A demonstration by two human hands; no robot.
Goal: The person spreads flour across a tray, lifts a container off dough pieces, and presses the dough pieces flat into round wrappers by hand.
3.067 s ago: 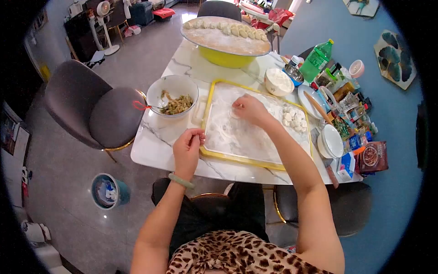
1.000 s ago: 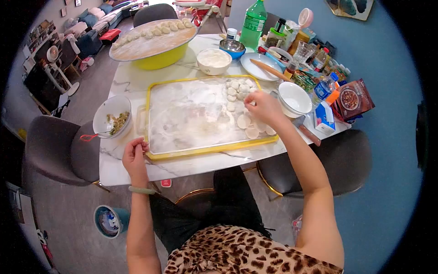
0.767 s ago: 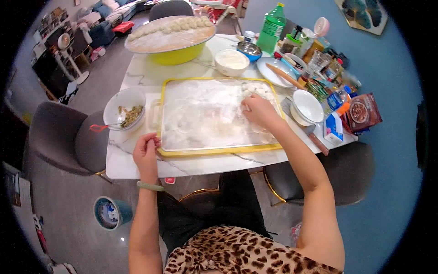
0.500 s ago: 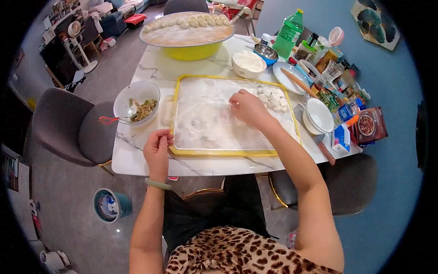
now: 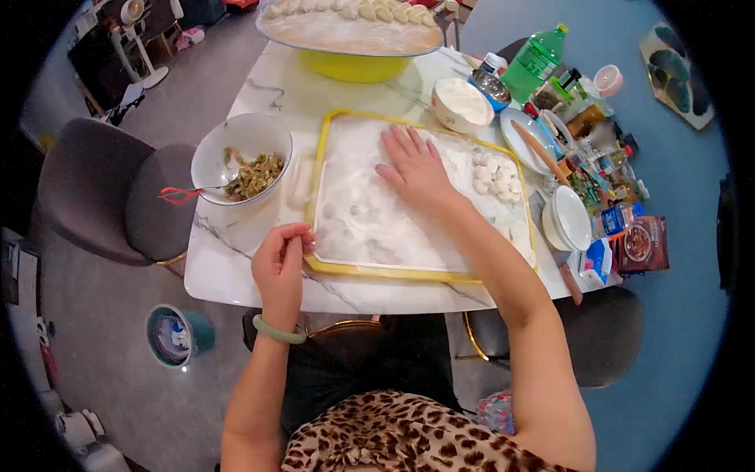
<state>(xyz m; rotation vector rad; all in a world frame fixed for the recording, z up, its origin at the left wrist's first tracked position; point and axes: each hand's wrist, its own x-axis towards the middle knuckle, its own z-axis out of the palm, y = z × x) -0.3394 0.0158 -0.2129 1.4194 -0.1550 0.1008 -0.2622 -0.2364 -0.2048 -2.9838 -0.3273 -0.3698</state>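
My right hand (image 5: 417,169) lies flat with fingers spread on the white, flour-dusted board (image 5: 377,273) with a yellow rim. Small round dough pieces (image 5: 497,177) are grouped to the right of it, coated in flour. Beside the board's near left corner, my left hand (image 5: 281,259) is closed, thumb and fingers pressed together by the rim. Whatever may be between those fingertips is too small to make out. Left of the board, a white bowl (image 5: 206,161) holds chopped filling (image 5: 255,175) and a spoon with a red handle (image 5: 179,193).
A yellow basin (image 5: 354,67) carries a round tray (image 5: 338,35) with a row of dumplings (image 5: 385,11). On the right stand a flour bowl (image 5: 462,106), a green bottle (image 5: 536,63), a rolling pin (image 5: 539,149) on a plate, a white bowl (image 5: 570,220) and a knife (image 5: 571,285).
My right hand has gone from curled fingers to a flat, spread palm on the board. The left hand stays closed near the corner. The whole view has shifted slightly.
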